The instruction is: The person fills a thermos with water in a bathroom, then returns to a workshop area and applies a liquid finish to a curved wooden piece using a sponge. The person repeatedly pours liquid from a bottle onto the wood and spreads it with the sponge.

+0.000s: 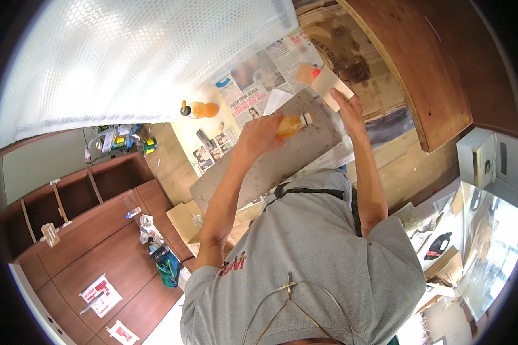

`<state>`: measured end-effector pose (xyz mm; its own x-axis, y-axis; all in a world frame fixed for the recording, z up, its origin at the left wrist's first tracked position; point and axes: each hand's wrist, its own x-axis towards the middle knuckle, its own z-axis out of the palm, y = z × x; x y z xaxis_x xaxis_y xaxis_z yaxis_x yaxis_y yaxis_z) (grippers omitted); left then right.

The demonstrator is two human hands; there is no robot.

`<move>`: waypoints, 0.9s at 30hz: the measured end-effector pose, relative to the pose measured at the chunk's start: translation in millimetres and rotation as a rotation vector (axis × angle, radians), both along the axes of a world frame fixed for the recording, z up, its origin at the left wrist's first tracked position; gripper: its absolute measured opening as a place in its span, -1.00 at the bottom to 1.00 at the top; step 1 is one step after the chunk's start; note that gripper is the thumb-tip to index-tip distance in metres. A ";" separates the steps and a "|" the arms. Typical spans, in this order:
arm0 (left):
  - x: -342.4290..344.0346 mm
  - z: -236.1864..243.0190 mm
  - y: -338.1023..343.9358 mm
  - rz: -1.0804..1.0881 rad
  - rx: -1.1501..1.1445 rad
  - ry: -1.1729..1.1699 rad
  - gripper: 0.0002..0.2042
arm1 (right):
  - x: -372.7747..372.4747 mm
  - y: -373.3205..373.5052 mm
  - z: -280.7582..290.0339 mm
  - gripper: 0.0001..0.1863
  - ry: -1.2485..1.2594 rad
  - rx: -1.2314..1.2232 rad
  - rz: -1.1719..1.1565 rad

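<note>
My left hand (pixel 259 135) is wrapped round a clear plastic bottle (pixel 291 126) of orange-yellow liquid with a white cap. The bottle lies tilted, cap to the right, above a grey-brown speckled board (pixel 259 172). My right hand (pixel 349 109) grips a flat tan rectangular piece (pixel 331 87) by its near edge, thumb on top; its material is unclear. Just behind that piece show a small brown square (pixel 305 72) and a bit of something red (pixel 315 73). Farther left, a second orange bottle (pixel 204 110) with a dark cap rests on the paper.
Newspaper sheets (pixel 250 92) and a white paper slip (pixel 277 100) lie beyond the board. Bubble wrap (pixel 138 63) hangs at the upper left. A wooden panel (pixel 408 63) rises on the right. Brown cabinet shelving (pixel 69 201) stands at the left, near several cans (pixel 148 145).
</note>
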<state>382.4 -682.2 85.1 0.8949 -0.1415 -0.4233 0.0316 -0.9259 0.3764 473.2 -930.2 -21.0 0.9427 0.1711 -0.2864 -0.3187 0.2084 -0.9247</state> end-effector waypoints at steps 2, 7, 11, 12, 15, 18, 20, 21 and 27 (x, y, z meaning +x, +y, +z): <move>-3.2 1.7 1.7 0.005 0.011 0.013 -0.48 | 2.3 -1.9 -1.8 -0.53 0.013 0.010 0.029; -27.2 6.8 17.7 0.058 0.072 0.135 -0.48 | 12.0 -5.3 -2.6 -0.52 0.017 -0.036 0.104; -50.7 6.8 40.0 0.132 0.164 0.267 -0.40 | 18.3 -3.3 5.2 -0.54 -0.051 -0.011 0.204; -57.3 7.0 46.5 0.142 0.156 0.256 -0.39 | 18.6 -1.6 7.9 -0.55 -0.062 -0.026 0.233; -76.0 7.2 64.1 0.169 0.168 0.227 -0.36 | 19.8 0.8 16.7 -0.58 -0.101 -0.006 0.312; -94.2 8.7 79.5 0.207 0.117 0.234 -0.33 | 18.8 -2.3 23.1 -0.60 -0.099 -0.018 0.366; -106.7 8.9 87.2 0.228 0.127 0.269 -0.31 | 18.0 -7.3 25.2 -0.60 -0.122 -0.033 0.378; -112.7 8.4 90.3 0.243 0.140 0.279 -0.32 | 17.4 -10.2 25.7 -0.60 -0.096 -0.026 0.387; -154.3 8.9 105.8 0.349 0.167 0.327 -0.31 | 18.2 -34.9 25.6 -0.62 -0.070 -0.102 0.459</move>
<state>228.1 -576.4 94.0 0.6933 0.2356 -0.6810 0.4412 -0.8860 0.1427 491.4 -965.2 4.6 0.7940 0.5485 -0.2620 -0.2928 -0.0325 -0.9556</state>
